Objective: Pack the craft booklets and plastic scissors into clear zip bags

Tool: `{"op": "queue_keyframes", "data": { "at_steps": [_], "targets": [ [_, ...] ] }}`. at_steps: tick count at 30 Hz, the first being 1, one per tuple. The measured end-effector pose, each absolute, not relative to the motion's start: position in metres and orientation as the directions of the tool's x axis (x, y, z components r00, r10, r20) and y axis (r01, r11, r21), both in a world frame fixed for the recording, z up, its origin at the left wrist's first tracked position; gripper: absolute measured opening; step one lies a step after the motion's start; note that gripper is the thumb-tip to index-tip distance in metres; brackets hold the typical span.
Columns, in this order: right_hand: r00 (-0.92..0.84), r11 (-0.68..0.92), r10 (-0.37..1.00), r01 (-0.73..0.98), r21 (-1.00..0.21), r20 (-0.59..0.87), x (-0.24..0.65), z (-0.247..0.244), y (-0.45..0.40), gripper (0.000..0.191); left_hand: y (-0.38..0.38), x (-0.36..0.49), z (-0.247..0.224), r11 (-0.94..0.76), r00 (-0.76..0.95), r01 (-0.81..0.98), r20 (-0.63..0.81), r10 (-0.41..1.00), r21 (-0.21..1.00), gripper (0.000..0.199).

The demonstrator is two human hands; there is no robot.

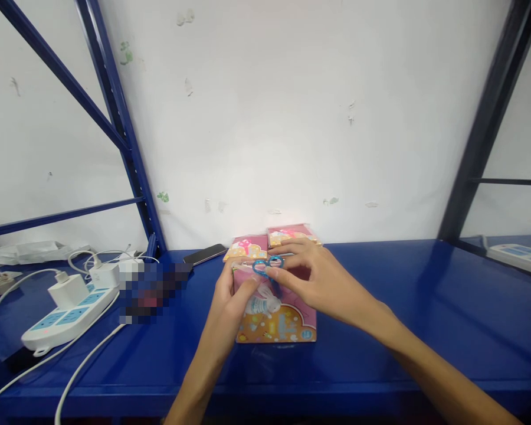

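A flat pink and orange package (275, 327), printed with a white rabbit, stands tilted on the blue table in front of me. My left hand (233, 289) grips its left edge, the thumb pressed on the front and the other fingers mostly hidden behind. Over the upper part of the package, my right hand (307, 268) pinches a shiny blue bow-shaped piece (261, 268) with two loops between thumb and fingers. Whether this piece is fastened to the package, I cannot tell. Clear wrapping shows at the package's top left.
Behind lie two similar packages, one with a pink bow (248, 247) and another (292, 231) near the wall. A black phone (205, 254) rests left of them. A white power strip (71, 316) with chargers and cables occupies the left side. Blue rack posts (121, 127) rise there.
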State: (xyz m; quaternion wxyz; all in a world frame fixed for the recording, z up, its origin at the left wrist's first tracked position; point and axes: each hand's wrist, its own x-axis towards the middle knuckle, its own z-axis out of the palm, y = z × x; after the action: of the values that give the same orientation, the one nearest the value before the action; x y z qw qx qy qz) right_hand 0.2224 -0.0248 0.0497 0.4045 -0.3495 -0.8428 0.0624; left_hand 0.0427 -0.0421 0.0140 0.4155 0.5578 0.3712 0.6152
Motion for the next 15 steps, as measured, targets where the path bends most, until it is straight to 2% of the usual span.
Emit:
{"op": "queue_keyframes", "data": {
  "at_steps": [2,5,15],
  "targets": [
    [-0.443,0.757,0.628,0.537,-0.371,0.640,0.2233,0.0485,-0.0253,0.032,-0.0418,0.0428,0.0137,-0.376,-0.034,-0.098,0.374,0.927,0.921,0.027],
    [-0.437,0.758,0.622,0.546,-0.358,0.650,0.2246,0.0469,-0.0262,0.024,-0.0414,0.0439,0.0137,-0.365,-0.026,-0.124,0.365,0.931,0.922,0.027],
    [-0.416,0.725,0.672,0.540,-0.428,0.613,0.2281,0.0480,-0.0284,0.023,-0.0412,0.0432,0.0134,-0.368,0.001,-0.151,0.373,0.928,0.917,0.028]
  ]
}}
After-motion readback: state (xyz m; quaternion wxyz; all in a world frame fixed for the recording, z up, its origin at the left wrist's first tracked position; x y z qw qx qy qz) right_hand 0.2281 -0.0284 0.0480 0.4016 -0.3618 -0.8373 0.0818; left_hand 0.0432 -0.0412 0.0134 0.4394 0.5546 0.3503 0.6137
